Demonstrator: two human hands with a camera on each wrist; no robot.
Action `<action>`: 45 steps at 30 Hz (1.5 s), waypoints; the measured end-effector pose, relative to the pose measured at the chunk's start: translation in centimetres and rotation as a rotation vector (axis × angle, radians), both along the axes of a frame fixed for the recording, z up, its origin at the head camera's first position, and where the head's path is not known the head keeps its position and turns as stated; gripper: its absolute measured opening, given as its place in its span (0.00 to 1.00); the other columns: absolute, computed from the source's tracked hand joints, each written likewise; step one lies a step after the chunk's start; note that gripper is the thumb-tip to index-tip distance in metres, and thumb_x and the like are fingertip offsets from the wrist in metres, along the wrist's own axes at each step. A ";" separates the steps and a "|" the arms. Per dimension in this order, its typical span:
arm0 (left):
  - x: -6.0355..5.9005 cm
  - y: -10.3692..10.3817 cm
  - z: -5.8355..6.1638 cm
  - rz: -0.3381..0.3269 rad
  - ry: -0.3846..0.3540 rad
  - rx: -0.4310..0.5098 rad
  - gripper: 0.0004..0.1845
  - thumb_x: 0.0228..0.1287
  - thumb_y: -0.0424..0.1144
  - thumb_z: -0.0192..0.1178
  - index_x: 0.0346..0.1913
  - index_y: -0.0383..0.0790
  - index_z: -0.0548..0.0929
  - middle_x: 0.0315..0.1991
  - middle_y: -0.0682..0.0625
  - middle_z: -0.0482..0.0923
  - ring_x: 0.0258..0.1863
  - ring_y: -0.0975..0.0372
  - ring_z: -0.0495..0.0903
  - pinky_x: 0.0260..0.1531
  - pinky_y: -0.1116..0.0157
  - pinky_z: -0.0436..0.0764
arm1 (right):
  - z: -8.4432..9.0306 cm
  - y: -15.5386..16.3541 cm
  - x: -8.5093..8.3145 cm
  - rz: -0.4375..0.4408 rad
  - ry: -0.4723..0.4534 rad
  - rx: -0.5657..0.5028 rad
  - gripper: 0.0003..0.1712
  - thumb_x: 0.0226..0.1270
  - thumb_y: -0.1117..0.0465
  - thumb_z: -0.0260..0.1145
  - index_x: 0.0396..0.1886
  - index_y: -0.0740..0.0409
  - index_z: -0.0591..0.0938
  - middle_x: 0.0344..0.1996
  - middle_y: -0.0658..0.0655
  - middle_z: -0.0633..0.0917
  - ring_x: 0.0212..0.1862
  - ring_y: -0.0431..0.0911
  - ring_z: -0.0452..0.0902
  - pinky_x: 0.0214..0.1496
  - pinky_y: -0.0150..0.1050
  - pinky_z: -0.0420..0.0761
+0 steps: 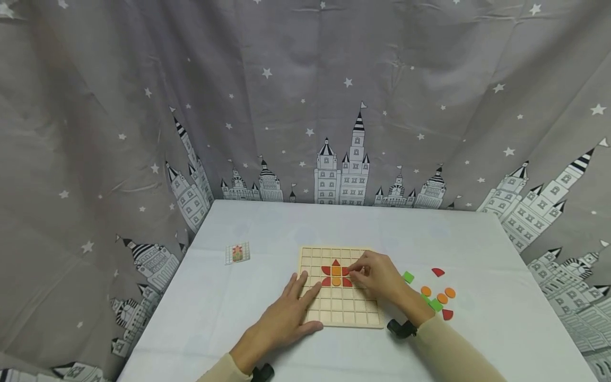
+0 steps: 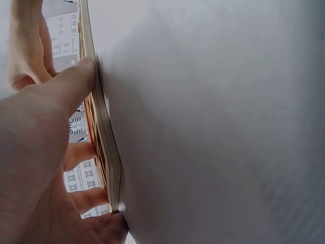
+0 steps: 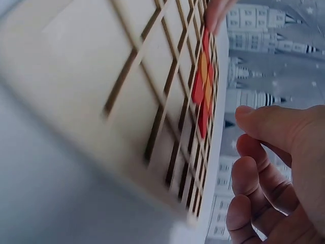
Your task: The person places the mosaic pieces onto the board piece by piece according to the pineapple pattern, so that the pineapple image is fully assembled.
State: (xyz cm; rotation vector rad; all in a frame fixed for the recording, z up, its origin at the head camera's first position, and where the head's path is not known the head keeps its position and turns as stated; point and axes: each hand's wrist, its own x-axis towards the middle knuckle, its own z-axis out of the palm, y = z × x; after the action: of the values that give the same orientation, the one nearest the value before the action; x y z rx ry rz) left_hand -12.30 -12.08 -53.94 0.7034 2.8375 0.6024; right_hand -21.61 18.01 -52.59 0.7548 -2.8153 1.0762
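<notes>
On the white table lies a square wooden grid board. A red triangle, an orange square and an orange circle form a column in its middle cells. Red quarter-circles flank them on both sides. My left hand rests spread along the board's left side, with the thumb against its edge. Over the right part of the board hovers my right hand, fingertips close by the red pieces. Its thumb and bent fingers show no piece between them in the right wrist view.
Loose pieces lie right of the board: several orange circles, green squares and red quarter-circles, partly behind the right forearm. A small card with a coloured grid picture lies at the back left. A grey castle-print curtain hangs behind the table.
</notes>
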 end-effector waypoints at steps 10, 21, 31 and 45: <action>0.0 0.3 0.2 -0.017 0.020 0.023 0.50 0.80 0.64 0.72 0.94 0.48 0.65 0.93 0.24 0.55 0.91 0.23 0.59 0.71 0.32 0.87 | -0.8 4.7 0.7 -0.144 0.043 0.044 0.12 0.72 0.65 0.86 0.52 0.54 0.99 0.41 0.49 0.92 0.38 0.39 0.79 0.40 0.32 0.78; 0.0 0.0 0.1 0.004 0.014 0.047 0.50 0.80 0.63 0.73 0.94 0.49 0.66 0.93 0.24 0.56 0.91 0.23 0.58 0.71 0.31 0.87 | -0.7 8.8 1.0 -0.231 -0.027 0.139 0.24 0.69 0.59 0.89 0.63 0.56 0.96 0.50 0.58 0.90 0.42 0.44 0.77 0.44 0.34 0.77; 0.0 0.0 0.0 -0.009 -0.009 0.048 0.50 0.79 0.65 0.73 0.94 0.49 0.66 0.93 0.25 0.55 0.92 0.24 0.57 0.71 0.30 0.86 | -1.2 11.0 1.7 -0.286 -0.122 0.193 0.19 0.72 0.59 0.86 0.60 0.57 0.96 0.44 0.54 0.89 0.42 0.44 0.77 0.43 0.36 0.77; 0.0 -0.1 0.4 -0.016 -0.016 0.020 0.51 0.78 0.65 0.74 0.94 0.47 0.67 0.94 0.26 0.55 0.92 0.24 0.57 0.65 0.31 0.90 | -1.6 10.7 1.9 -0.302 -0.082 0.159 0.14 0.74 0.62 0.84 0.56 0.58 0.97 0.42 0.51 0.92 0.41 0.41 0.81 0.44 0.34 0.83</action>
State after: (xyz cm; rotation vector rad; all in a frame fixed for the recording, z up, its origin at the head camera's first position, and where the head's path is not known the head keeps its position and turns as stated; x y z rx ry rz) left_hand -12.35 -12.13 -53.55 0.7201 2.8122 0.6322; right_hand -19.68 28.71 -54.19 0.2818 -2.9817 0.8619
